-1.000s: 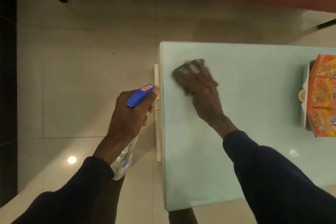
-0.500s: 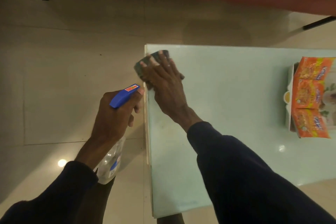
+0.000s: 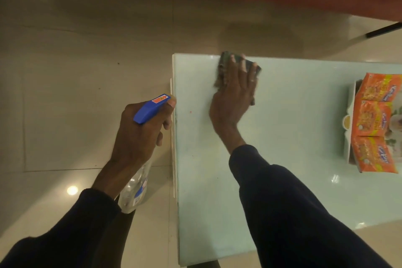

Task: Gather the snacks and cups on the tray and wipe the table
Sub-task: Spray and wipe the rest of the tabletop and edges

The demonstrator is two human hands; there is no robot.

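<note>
The desk (image 3: 293,137) has a pale green, glossy top with a white strip along its edge, left of the fingers (image 3: 243,66) of the right hand (image 3: 232,102). A dark cloth (image 3: 223,65) lies flat on it directly under those fingers, at the far edge, its corners showing beyond them. A tiny red speck (image 3: 190,112) sits on the top, left of the fingers and nearer the person. Well to their right a white tray (image 3: 351,95) rests on the desk, cut off by the frame.
</note>
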